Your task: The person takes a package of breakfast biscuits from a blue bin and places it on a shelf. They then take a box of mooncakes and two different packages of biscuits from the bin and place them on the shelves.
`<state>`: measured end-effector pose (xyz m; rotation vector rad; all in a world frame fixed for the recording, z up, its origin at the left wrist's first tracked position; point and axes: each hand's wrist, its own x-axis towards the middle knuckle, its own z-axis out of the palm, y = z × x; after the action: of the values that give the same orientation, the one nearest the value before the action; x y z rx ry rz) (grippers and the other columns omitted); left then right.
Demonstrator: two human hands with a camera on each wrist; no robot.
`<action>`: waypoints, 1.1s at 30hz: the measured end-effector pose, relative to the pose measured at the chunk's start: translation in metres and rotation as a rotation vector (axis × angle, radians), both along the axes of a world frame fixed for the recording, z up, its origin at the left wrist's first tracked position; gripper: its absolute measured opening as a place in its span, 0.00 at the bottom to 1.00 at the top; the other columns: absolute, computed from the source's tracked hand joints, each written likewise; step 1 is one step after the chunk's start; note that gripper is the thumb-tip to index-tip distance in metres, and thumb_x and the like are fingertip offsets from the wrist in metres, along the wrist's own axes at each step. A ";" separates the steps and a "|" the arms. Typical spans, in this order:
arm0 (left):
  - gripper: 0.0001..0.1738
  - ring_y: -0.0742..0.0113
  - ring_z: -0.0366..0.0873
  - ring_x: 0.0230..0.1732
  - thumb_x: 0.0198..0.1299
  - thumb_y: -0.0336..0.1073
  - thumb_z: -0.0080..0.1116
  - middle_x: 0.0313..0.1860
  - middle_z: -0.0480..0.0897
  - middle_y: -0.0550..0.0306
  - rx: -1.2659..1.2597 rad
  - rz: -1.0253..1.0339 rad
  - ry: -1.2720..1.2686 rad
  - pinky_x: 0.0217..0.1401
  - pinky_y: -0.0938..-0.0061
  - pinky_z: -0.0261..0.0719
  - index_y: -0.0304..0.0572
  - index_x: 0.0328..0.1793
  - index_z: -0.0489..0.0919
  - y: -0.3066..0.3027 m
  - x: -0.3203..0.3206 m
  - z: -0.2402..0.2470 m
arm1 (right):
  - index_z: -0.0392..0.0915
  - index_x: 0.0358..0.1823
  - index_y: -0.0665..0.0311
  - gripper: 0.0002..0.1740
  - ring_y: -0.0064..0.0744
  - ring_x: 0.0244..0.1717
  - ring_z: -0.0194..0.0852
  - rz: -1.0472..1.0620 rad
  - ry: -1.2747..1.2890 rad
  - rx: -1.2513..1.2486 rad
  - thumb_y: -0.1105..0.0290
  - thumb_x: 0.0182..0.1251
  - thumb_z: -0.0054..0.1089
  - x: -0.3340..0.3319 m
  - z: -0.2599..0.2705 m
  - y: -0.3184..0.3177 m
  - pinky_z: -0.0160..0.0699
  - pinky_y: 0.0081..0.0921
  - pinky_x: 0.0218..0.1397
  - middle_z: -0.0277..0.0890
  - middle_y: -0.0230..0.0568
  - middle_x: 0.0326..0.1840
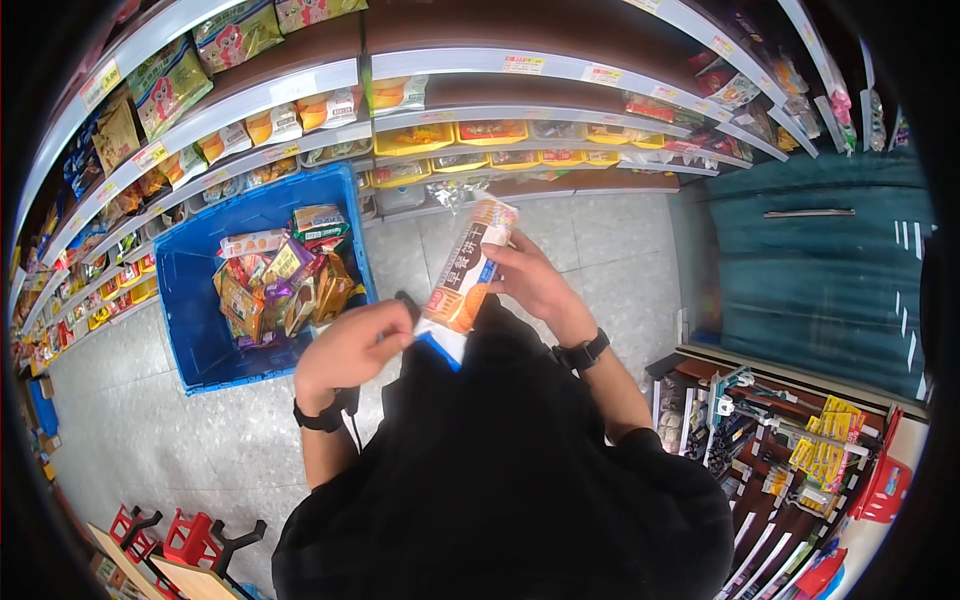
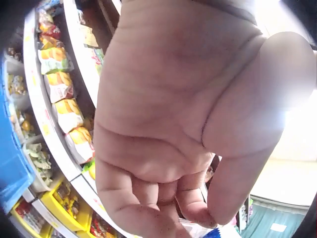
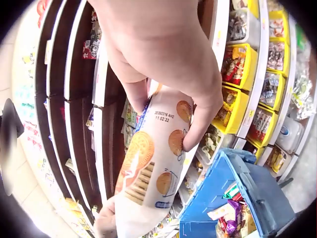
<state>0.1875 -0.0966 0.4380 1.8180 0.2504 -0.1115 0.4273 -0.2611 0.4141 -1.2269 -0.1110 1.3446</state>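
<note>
A long white pack of biscuits point(image 1: 462, 270), printed with orange biscuits, slants in front of the body in the head view. My right hand point(image 1: 535, 280) grips its upper part; the right wrist view shows the thumb and fingers on opposite sides of the wrapper point(image 3: 148, 163), near a printed date. At the lower end, my left hand point(image 1: 355, 345) has its fingers curled, thumb and fingertip together at the pack's corner. In the left wrist view the left palm point(image 2: 158, 99) covers most of the pack, with only a white and blue bit showing below the fingertips.
On the floor to the left stands a blue crate point(image 1: 185, 300) with several packaged snacks point(image 1: 265, 285) inside. Shelves point(image 1: 480, 65) with snack bags and yellow bins point(image 1: 415, 138) run along the front. Teal strip curtains point(image 1: 800, 270) hang at right; red stools point(image 1: 190, 535) stand at lower left.
</note>
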 end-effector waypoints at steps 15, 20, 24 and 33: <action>0.36 0.60 0.78 0.58 0.49 0.35 0.76 0.60 0.78 0.49 -0.129 0.515 -0.206 0.62 0.67 0.74 0.37 0.65 0.72 -0.024 0.031 -0.007 | 0.59 0.67 0.62 0.32 0.36 0.62 0.74 -0.134 -0.214 0.252 0.74 0.64 0.66 -0.019 0.046 0.006 0.75 0.44 0.65 0.72 0.42 0.62; 0.30 0.63 0.79 0.55 0.45 0.30 0.77 0.52 0.81 0.52 -0.091 0.585 -0.255 0.59 0.70 0.74 0.36 0.56 0.78 -0.019 0.025 -0.003 | 0.60 0.68 0.62 0.30 0.37 0.64 0.72 -0.104 -0.135 0.276 0.68 0.69 0.62 -0.005 0.036 -0.009 0.71 0.46 0.68 0.72 0.42 0.63; 0.30 0.62 0.80 0.52 0.42 0.27 0.77 0.50 0.81 0.52 0.048 0.578 -0.313 0.57 0.72 0.75 0.34 0.55 0.79 -0.011 0.018 0.010 | 0.59 0.71 0.62 0.31 0.37 0.65 0.72 -0.104 -0.109 0.335 0.63 0.72 0.59 -0.004 0.046 -0.008 0.74 0.46 0.66 0.72 0.43 0.64; 0.41 0.64 0.75 0.59 0.43 0.26 0.78 0.60 0.76 0.51 -0.142 0.705 -0.422 0.63 0.70 0.72 0.38 0.66 0.71 -0.010 0.018 0.001 | 0.56 0.73 0.63 0.34 0.40 0.62 0.76 -0.049 -0.149 0.332 0.65 0.70 0.61 0.004 0.052 -0.011 0.83 0.46 0.60 0.73 0.46 0.64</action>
<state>0.2054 -0.1063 0.4390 1.4784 0.5476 0.7211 0.4311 -0.2723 0.4664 -1.0386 -0.3914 1.1378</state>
